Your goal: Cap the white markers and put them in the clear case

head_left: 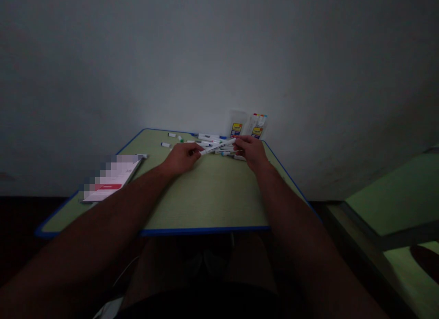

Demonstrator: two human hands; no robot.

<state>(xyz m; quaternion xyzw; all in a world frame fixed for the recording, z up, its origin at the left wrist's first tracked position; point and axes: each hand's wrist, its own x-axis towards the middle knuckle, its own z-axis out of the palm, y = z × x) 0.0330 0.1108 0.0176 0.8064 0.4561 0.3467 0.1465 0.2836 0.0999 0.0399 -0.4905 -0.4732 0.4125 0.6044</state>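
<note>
Head view showed both bare hands above a pale green table with a blue edge, a slim white marker slanting between them. The left hand pinched its nearer, lower end between narrowed fingers, while the right hand gripped the farther, raised end. Just beyond and beneath the marker, between the hands, lay a loose pile of markers, some with blue parts. Beyond the left hand were a few small caps, white and green among them. Just past the right hand, two clear cases with yellow labels stood near the wall, the right one holding coloured-tip markers. Left of the left hand lay a flat device with a lit, partly blurred screen.
</note>
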